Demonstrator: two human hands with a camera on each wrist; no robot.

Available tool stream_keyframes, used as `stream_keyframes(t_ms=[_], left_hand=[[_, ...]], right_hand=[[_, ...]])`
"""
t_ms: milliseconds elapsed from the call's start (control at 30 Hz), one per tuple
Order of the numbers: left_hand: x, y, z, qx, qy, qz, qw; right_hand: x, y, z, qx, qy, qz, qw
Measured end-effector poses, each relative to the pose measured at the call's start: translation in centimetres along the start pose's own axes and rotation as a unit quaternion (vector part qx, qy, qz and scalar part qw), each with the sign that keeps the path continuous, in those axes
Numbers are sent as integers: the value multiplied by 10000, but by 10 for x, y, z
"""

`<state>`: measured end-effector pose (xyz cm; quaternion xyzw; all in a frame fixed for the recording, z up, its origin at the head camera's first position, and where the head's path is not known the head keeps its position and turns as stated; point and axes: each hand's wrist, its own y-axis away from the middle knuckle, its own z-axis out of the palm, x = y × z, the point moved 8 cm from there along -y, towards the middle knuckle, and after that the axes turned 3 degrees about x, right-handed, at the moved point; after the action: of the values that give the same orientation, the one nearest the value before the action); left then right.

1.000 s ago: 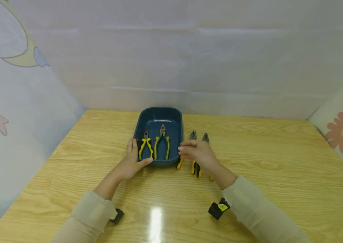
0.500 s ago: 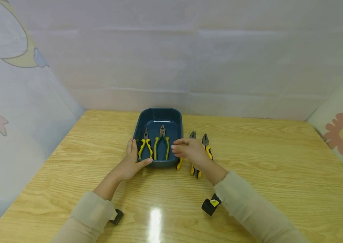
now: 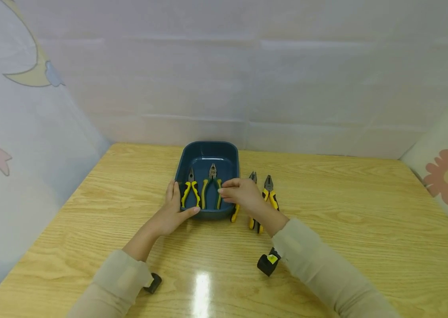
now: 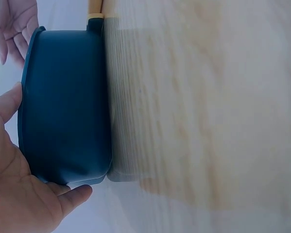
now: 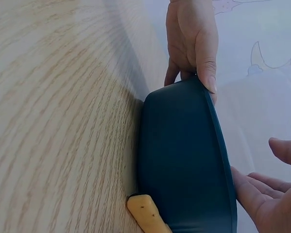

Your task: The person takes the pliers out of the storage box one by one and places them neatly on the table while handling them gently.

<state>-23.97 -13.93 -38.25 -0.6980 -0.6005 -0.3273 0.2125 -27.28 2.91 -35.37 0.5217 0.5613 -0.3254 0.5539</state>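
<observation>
A dark blue tray (image 3: pixel 229 152) lies on the wooden table. Inside it are long-nose pliers with yellow-and-black handles (image 3: pixel 186 194) at left and combination pliers with green-and-yellow handles (image 3: pixel 205 194) beside them. My left hand (image 3: pixel 170 213) grips the tray's near left corner, thumb along the front rim and fingers against the side. Over the tray's right rim, my right hand (image 3: pixel 244 194) reaches in with thumb and fingers apart, fingertips close by the green handle. Nothing sits between them in the right wrist view.
Right of the tray lie yellow-and-black pliers (image 3: pixel 270 190) and a second pair (image 3: pixel 252 176), partly hidden by my right hand. A yellow handle end (image 3: pixel 235 215) shows against the tray's right side. A pale wall sheet (image 3: pixel 287 101) rises behind the table (image 3: pixel 347 212).
My right hand has moved left from beside the tray to over its right part, uncovering more of the rightmost pliers. The left hand and tray have stayed in place.
</observation>
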Motion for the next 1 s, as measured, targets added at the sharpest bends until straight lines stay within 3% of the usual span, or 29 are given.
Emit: stream_keyframes(t_ms=[367,1000], left_hand=[[-1,-1,-1,-34,-19,-36,10000],[-3,-2,0,-82,-2,-40,10000]], right_hand=[[-2,-13,11,-82,622,-11,9980],[2,-28,21,111,999,160,9948]])
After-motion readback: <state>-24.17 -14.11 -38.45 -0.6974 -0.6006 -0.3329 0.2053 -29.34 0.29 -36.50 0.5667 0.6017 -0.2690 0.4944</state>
